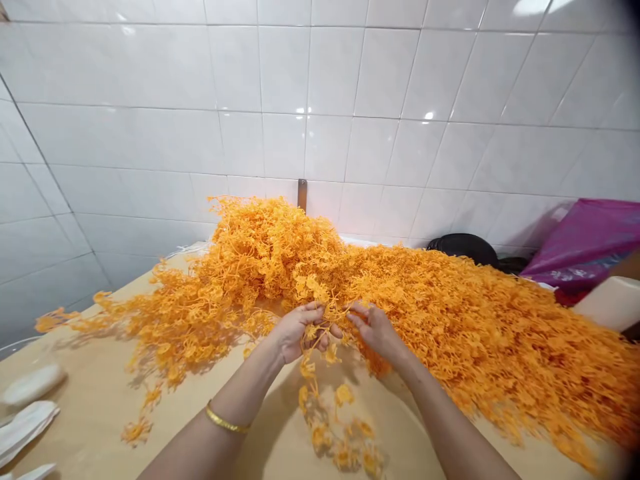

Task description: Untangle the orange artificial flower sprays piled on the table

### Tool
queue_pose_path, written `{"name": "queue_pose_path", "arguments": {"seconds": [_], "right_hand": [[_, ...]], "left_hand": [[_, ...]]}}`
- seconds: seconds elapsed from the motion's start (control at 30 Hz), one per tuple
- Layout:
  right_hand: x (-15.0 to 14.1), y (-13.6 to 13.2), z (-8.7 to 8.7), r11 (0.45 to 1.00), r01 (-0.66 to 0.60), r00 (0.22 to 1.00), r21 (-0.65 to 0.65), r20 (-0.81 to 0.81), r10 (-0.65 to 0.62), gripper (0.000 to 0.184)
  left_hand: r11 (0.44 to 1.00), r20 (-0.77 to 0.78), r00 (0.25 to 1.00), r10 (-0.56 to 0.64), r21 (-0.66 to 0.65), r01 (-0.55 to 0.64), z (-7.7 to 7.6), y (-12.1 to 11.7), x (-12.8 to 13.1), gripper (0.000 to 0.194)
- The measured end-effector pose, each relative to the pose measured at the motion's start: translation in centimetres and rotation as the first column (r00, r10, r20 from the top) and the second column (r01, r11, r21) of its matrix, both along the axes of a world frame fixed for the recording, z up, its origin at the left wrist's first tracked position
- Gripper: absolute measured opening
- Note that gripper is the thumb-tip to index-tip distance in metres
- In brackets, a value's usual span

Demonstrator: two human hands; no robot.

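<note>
Nearest: orange strand (pixel 321 438) dangles over tabletop (pixel 95 407); looks light, limp, tangle-prone, thin links possibly fragile. Left grip (pixel 299 333) curls round its upper part; right grip (pixel 379 335) just beside, pinch or not: cannot tell. Stem probably safer to hold than florets. Beyond: orange heap (pixel 270 253), likely snagging.

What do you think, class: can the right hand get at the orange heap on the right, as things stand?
Probably yes: the right hand is close beside the orange heap, with nothing visible blocking the way.
</note>
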State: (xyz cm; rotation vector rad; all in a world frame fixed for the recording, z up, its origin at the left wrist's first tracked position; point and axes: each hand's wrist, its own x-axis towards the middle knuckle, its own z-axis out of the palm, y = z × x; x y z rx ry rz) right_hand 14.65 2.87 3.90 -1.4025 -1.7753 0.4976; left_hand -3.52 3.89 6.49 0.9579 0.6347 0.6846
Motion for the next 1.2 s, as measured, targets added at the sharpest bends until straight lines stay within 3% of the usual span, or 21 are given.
{"name": "queue_pose_path", "arguments": {"seconds": [0.07,0.17,0.23,0.3,0.43,0.53,0.6,0.77,0.9,1.03,1.2], "right_hand": [[0.6,0.2,0.4,0.996,0.056,0.948,-0.069,-0.308,-0.074,0.021],[1.2,0.1,1.2,0.982,0.116,0.696,-0.149,-0.693,-0.187,0.023],[1.3,-0.3,1.8,0.979,0.140,0.542,-0.149,-0.816,-0.202,0.025],[1.2,-0.8,2.3,0.983,0.135,0.491,-0.126,-0.853,-0.177,0.028],[1.1,-1.6,2.3,0.987,0.042,0.523,-0.156,-0.838,-0.154,0.033],[1.2,-2.0,1.7,0.962,-0.147,0.548,-0.229,-0.828,-0.113,0.034],[1.3,-2.2,1.2,0.936,-0.243,0.611,-0.256,-0.790,-0.058,0.033],[0.7,-2.0,0.1,0.934,-0.257,0.815,-0.248,-0.574,0.072,0.037],[-0.3,-1.4,-1.1,0.931,-0.292,0.835,-0.222,-0.533,0.135,0.027],[-0.8,-1.2,-1.5,0.959,-0.241,0.854,-0.148,-0.502,0.137,0.016],[-0.6,-1.8,-0.6,0.999,0.029,0.964,-0.046,-0.262,-0.040,0.013]], "left_hand": [[0.999,0.011,1.000,0.021,-0.047,-0.021,-0.5,0.6,0.3,0.013],[0.994,0.011,1.000,0.027,-0.111,-0.025,-1.0,1.1,1.2,0.013],[0.991,0.005,1.000,0.007,-0.133,-0.006,-1.3,1.3,1.9,0.013],[0.990,-0.010,1.000,-0.029,-0.139,0.027,-1.7,1.1,2.7,0.013],[0.983,-0.108,0.994,-0.031,-0.184,0.010,-2.3,0.4,3.5,0.020],[0.983,-0.221,0.974,-0.056,-0.185,0.014,-2.6,-0.1,3.4,0.026],[0.988,-0.283,0.955,-0.092,-0.149,0.051,-2.7,-0.2,3.1,0.024],[0.995,-0.334,0.939,-0.083,-0.082,0.058,-3.2,-0.2,2.7,0.020],[0.998,-0.354,0.933,-0.062,-0.047,0.048,-3.7,-0.2,3.1,0.024],[0.998,-0.339,0.939,-0.059,-0.054,0.043,-4.1,-0.2,3.1,0.030],[0.996,-0.310,0.947,-0.085,-0.044,0.075,-4.3,-0.3,3.2,0.030]]}}
